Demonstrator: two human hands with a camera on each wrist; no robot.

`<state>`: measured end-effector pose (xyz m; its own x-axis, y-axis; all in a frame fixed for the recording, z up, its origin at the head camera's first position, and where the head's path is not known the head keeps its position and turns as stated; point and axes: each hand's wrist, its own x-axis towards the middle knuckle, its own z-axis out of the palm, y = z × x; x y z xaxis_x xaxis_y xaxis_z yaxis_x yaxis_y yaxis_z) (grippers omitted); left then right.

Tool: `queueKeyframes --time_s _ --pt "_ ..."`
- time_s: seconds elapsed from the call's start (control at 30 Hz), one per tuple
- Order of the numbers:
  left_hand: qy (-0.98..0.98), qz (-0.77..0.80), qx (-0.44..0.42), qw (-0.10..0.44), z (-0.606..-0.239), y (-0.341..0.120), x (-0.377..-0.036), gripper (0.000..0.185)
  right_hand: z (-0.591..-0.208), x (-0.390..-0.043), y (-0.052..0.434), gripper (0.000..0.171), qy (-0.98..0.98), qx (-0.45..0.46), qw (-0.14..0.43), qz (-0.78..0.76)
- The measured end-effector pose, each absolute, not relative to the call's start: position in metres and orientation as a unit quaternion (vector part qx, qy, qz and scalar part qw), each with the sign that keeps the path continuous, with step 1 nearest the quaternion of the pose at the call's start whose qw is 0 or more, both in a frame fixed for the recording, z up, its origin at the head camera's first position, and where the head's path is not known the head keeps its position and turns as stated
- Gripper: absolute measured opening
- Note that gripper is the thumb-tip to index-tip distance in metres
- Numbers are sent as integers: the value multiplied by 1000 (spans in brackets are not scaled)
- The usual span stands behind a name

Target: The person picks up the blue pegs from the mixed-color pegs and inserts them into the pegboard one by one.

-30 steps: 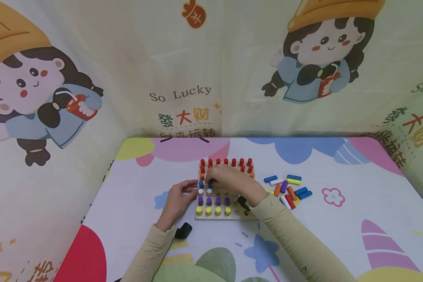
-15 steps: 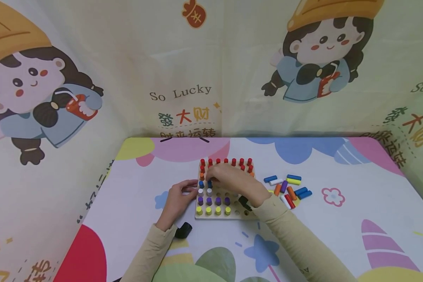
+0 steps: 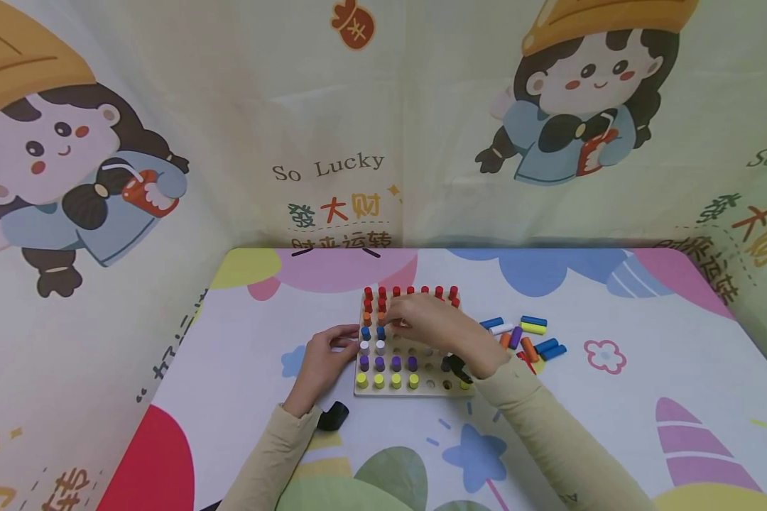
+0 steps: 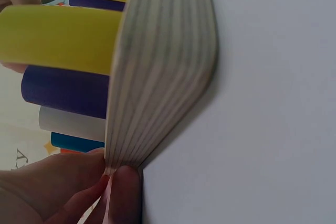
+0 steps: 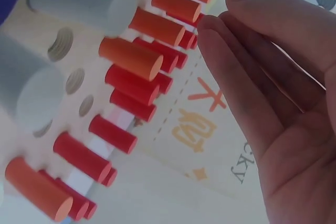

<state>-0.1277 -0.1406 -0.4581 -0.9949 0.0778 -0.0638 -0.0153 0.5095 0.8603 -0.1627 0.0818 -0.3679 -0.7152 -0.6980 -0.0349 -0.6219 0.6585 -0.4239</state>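
Note:
A wooden pegboard point(image 3: 430, 374) lies on the table with rows of coloured pegs upright in its holes. My left hand point(image 3: 322, 362) grips its left edge; in the left wrist view the thumb and fingers pinch the striped side of the board point(image 4: 163, 35). Over the board hovers my right hand point(image 3: 431, 323), just right of the second blue peg point(image 3: 381, 333). In the right wrist view this hand point(image 5: 283, 93) holds nothing, its fingers extended and thumb apart. Red pegs point(image 3: 396, 292) fill the back row; yellow pegs point(image 3: 395, 381) stand at the front. My right hand hides part of the middle rows.
Loose pegs point(image 3: 547, 347) in several colours are scattered on the table right of the board, partly behind my right forearm. A black wrist-worn device point(image 3: 334, 416) sits at my left cuff. A printed curtain point(image 3: 332, 106) hangs behind the table.
My right hand has let go of the second blue peg and shifted slightly right, uncovering that peg and an orange one behind it. My left hand stays at the board's edge.

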Motion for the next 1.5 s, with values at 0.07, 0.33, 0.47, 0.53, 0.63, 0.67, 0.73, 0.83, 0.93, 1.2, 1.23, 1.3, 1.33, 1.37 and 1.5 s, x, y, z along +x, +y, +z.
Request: queueKeyframes --time_s 0.07,0.33,0.47,0.53,0.63,0.67,0.73,0.83,0.93,1.2,1.23,1.3,1.33,1.37,1.5 --pt "867 495 18 46 -458 -141 -128 32 -366 -161 85 21 907 -361 95 -195" --pt "866 497 19 46 -458 -141 -127 32 -363 -157 97 20 911 -346 94 -205" --pt "868 494 20 45 -459 -141 -128 33 -363 -156 103 22 914 -340 89 -201" --pt "869 492 18 46 -458 -141 -128 33 -363 -155 106 23 916 -336 88 -201" --pt "870 490 14 48 -458 -140 -128 33 -364 -156 111 20 917 -335 86 -199" --pt "871 489 13 49 -458 -140 -128 33 -364 -156 113 20 917 -336 85 -198" --pt "871 489 11 50 -458 -140 -128 33 -364 -155 116 20 919 -336 79 -190" --pt "872 488 9 51 -457 -140 -128 33 -364 -154 121 23 923 -327 78 -186" --pt "872 488 9 51 -457 -140 -128 33 -365 -154 126 25 927 -318 75 -183" --pt "872 487 10 53 -457 -141 -128 33 -368 -151 140 23 928 -318 53 -186" --pt "872 486 11 52 -457 -141 -128 33 -369 -151 142 23 929 -318 50 -184" --pt "872 487 11 52 -457 -141 -128 33 -371 -152 145 22 930 -314 48 -184" --pt "871 488 11 52 -457 -141 -128 33 -371 -152 147 22 930 -312 48 -185" --pt "871 489 12 51 -458 -141 -128 33 -371 -152 149 22 930 -312 48 -187" --pt "869 492 15 52 -458 -141 -129 33 -371 -152 155 23 930 -309 49 -192"
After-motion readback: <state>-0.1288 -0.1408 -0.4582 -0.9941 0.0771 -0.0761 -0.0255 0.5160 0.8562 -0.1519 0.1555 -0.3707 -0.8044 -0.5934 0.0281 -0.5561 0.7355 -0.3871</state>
